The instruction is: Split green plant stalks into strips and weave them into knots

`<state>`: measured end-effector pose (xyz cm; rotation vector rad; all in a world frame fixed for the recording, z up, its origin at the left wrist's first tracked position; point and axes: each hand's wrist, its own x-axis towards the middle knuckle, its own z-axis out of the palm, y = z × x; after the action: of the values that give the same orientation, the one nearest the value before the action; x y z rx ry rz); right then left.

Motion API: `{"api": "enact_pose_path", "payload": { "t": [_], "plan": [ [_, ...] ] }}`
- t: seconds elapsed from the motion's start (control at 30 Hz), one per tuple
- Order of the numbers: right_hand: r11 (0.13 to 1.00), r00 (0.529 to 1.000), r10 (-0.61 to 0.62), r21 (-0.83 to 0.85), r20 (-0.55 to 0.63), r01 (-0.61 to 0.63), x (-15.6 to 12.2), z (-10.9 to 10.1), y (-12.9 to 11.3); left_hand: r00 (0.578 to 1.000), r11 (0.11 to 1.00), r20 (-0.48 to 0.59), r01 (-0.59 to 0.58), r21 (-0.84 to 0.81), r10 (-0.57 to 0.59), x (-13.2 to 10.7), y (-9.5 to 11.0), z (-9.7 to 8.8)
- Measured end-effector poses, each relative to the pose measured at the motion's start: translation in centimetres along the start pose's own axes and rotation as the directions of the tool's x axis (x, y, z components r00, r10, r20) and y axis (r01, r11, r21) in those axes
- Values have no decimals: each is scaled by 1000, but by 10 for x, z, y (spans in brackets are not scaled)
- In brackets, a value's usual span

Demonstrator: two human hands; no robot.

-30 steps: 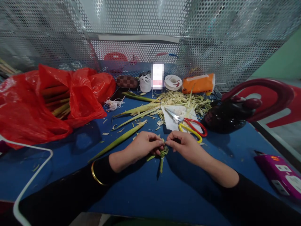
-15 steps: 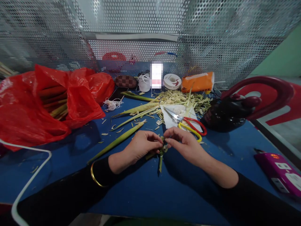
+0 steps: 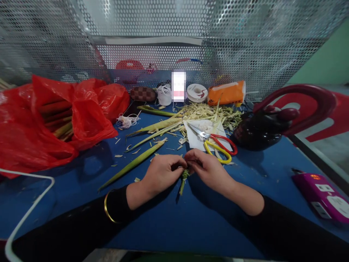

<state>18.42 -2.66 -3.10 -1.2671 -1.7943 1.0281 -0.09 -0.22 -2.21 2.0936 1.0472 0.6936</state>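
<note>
Between my hands is a small bundle of green plant strips, its stem end slanting down toward me. My left hand is closed, with thumb and forefinger pinched at the bundle's upper part. Opposite it, my right hand is also closed, its fingertips meeting the left ones at the top of the bundle. The fingers hide that upper end. Just beyond my right hand, scissors with one red and one yellow handle lie on white paper. A long green stalk lies beyond my left hand.
Leaf shavings and stalks cover the back of the blue table. A red plastic bag of stalks stands left. A dark pot and purple power strip are right. A white cable runs at front left.
My right hand has moved in so its fingertips meet those of my left. The bundle's lower end now tilts more to the left. The whole view has shifted slightly.
</note>
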Motion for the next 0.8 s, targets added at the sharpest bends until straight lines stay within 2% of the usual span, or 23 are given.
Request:
{"api": "enact_pose_path", "payload": {
  "t": [0.07,0.17,0.27,0.37,0.43,0.53,0.8],
  "plan": [
    [1000,1000,-10,-14,4,10,-1,1,1,987,975,-33,-150,164,157,-2,0,0],
    [1000,1000,6,1,-5,-6,0,2,3,935,854,-10,-318,411,354,-4,-1,1],
    [999,999,36,41,-21,-35,1,3,4,880,695,22,-391,603,475,-5,-1,3],
    [995,998,56,87,-39,-52,1,4,6,819,548,64,-437,713,570,-5,2,3],
    [995,997,58,90,-55,-53,1,4,7,793,475,93,-450,756,603,-5,4,2],
    [997,997,51,62,-64,-47,1,4,7,780,402,133,-450,797,611,-5,6,2],
    [998,997,19,-51,-77,-23,3,3,5,768,305,171,-434,848,617,-7,8,1]
  ]
}}
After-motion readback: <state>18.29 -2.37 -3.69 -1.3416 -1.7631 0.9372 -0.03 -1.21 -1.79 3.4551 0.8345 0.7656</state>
